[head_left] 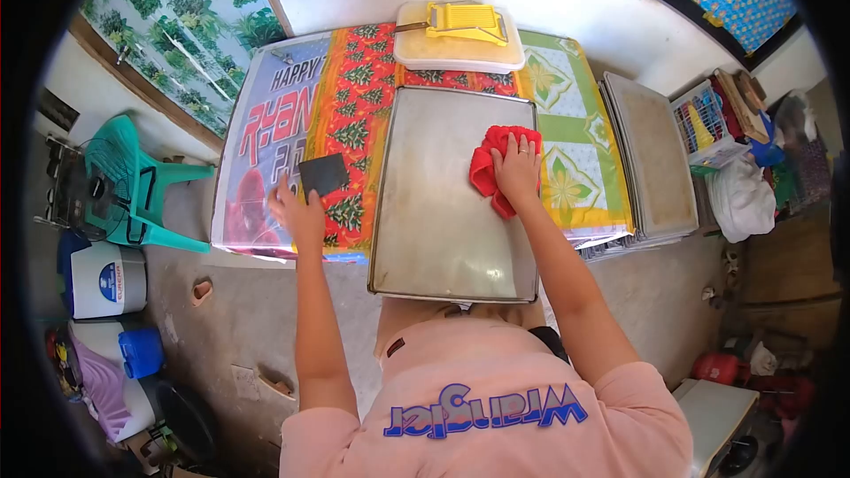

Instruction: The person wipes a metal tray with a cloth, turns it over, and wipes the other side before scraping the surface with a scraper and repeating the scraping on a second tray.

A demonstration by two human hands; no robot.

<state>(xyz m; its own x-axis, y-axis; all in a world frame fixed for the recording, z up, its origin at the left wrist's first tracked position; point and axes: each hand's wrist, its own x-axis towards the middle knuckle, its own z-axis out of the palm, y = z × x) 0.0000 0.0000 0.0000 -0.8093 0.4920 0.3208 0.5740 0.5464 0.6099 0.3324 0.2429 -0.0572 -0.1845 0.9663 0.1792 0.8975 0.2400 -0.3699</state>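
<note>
A large metal baking tray (434,186) lies on the table, its near end reaching over the edge towards my body. My right hand (517,173) presses down on a bunched red cloth (487,164) at the tray's right side, fingers over the fabric. To the left of the tray, my left hand (299,212) is at a thin dark square sheet (324,175) on the table cover. Its fingers are spread, and the thumb is close to the sheet's lower edge; whether they touch is unclear.
A yellow slicer (467,23) lies on a lidded white container (460,55) at the table's back. Stacked trays (651,155) stand right of the table (266,150), near a crate and bags. A green plastic chair (146,181) stands left.
</note>
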